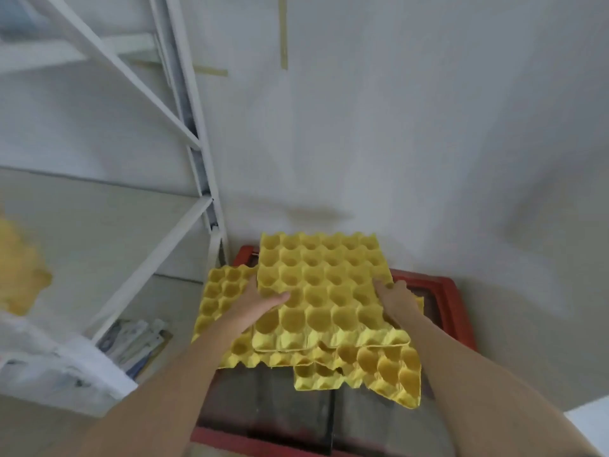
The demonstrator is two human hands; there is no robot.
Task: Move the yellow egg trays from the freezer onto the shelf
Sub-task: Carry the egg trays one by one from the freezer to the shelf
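Observation:
Several yellow egg trays lie in a loose pile on the red-rimmed freezer with its dark glass lid. The top yellow egg tray is tilted up off the pile. My left hand grips its left edge, thumb across the cups. My right hand holds its right edge. Lower trays stick out at the front right and another tray at the left. A blurred yellow egg tray rests on the white shelf at the far left.
The white metal shelf frame stands directly left of the freezer, against a white wall. Papers or packets lie on a lower shelf board. A crumpled white bag sits at the shelf's front left.

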